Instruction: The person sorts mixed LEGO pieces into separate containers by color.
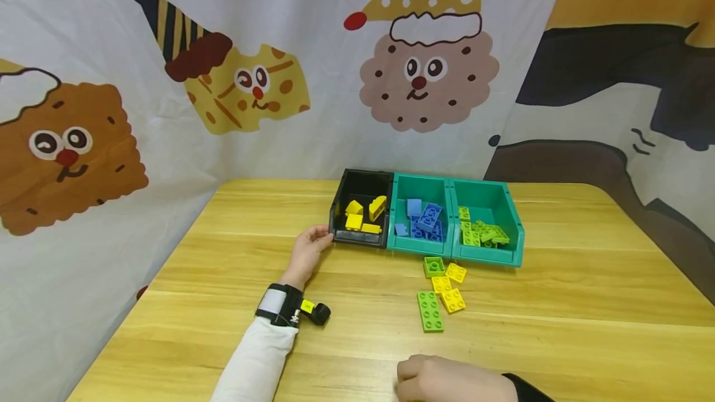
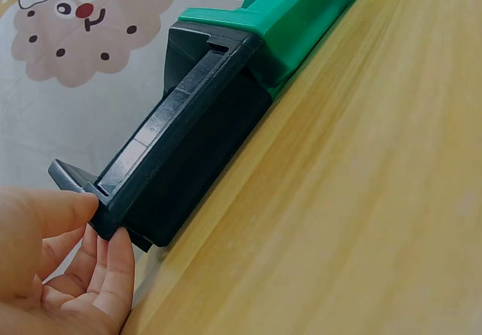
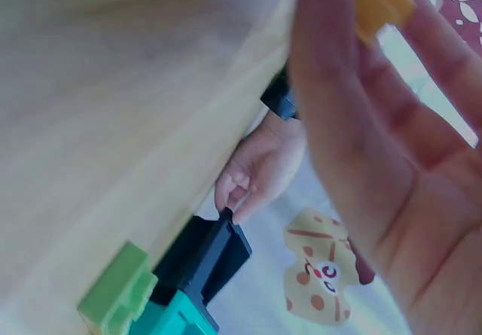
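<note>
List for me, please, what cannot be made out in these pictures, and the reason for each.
Yellow piece, right wrist view: exact shape; blurred and partly covered by the right hand.
Underside of the right hand, head view: cut off by the bottom edge.
Inside of the black bin, left wrist view: hidden by its front wall.
Blue bricks, head view: exact count; they overlap.

The tabletop (image 1: 586, 290) looks like smooth, grained wood with a soft sheen. The black bin (image 2: 199, 135) is smooth, hard plastic, catching light along its rim; the green bins (image 1: 487, 257) look like similar plastic, mildly glossy. The bricks (image 1: 430, 312) are smooth, studded plastic. The backdrop (image 1: 329, 67) is matt, creased cloth, and the white sleeve (image 1: 254, 358) matt cloth.
</note>
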The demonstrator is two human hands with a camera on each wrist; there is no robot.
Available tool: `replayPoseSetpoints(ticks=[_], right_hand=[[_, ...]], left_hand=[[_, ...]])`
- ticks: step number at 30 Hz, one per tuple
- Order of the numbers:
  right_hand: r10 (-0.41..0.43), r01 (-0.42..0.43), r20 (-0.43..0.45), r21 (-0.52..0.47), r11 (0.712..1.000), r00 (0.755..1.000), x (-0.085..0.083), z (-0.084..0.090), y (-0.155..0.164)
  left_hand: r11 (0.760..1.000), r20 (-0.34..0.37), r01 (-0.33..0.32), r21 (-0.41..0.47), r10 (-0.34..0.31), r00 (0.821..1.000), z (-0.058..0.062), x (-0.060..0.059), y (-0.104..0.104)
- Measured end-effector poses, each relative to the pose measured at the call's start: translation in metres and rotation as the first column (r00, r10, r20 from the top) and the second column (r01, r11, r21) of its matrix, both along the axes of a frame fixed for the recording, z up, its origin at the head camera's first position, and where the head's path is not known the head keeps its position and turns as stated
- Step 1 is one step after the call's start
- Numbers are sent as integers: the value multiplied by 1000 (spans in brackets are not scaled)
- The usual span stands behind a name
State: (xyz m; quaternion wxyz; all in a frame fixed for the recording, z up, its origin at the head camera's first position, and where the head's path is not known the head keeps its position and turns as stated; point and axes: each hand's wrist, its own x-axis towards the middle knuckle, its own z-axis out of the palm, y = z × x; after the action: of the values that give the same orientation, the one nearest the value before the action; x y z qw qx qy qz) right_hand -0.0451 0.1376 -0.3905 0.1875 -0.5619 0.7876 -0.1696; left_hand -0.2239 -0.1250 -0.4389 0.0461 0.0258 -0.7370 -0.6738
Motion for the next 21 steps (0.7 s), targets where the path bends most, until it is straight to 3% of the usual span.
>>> replayPoseSetpoints(ticks=[7,11,16,21], right_hand=[[-105,116,115,-97,988,988,-1,17,7],[-133,149,101,-174,973,986,-6,19,13],[-170,164,17,-371,914,985,-16,19,23],[-232,222,40,-483,847,972,-24,24,34]], left_hand=[[1000,1,-6,-7,6,1000,0,0,1],[1000,-1,-6,-5,6,1000,1,0,0],[1000,-1,-2,3,2,1000,0,-1,0],[1000,-5,6,9,-6,1000,-1,-1,0]])
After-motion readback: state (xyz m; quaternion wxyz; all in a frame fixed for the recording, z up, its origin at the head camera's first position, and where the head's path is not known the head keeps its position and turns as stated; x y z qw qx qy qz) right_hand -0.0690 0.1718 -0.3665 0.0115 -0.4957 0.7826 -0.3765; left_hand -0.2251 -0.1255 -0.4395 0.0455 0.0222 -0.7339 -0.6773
